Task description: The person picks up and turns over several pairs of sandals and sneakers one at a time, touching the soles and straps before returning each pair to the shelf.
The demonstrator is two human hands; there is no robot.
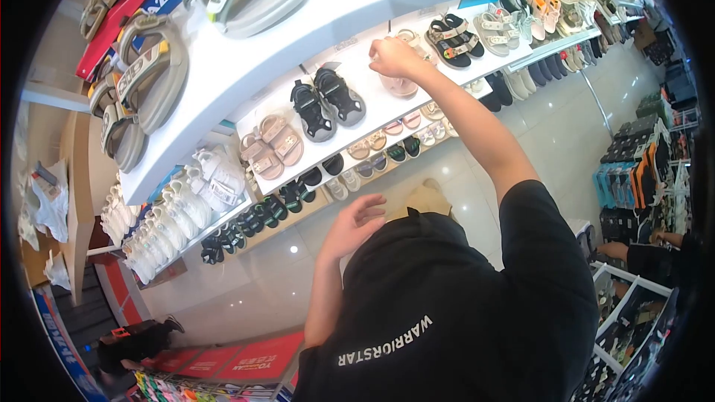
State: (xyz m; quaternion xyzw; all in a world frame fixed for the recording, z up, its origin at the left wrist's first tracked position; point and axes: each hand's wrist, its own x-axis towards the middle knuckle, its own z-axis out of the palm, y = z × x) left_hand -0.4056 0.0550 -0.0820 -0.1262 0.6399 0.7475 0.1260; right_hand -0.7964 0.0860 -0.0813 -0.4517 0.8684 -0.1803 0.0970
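Note:
My right hand (396,58) reaches over the white shelf with its fingers curled. It overlaps a pair of light beige sandals (401,87) and partly covers them. What its fingers hold, if anything, is hidden. To its left on the shelf stand black closed-toe sandals (339,97) and pinkish-beige strap sandals (279,141). To its right are black sandals with patterned straps (456,41). My left hand (357,223) is raised beside my body, below the shelf, with its fingers apart and nothing in it.
An upper white shelf (223,82) with grey sandals (257,0) curves across the near top. White shoes in plastic (175,208) line the left, and more shoes fill a lower rack (283,212). A metal rack (633,305) stands right. Other people are at the lower left and far right.

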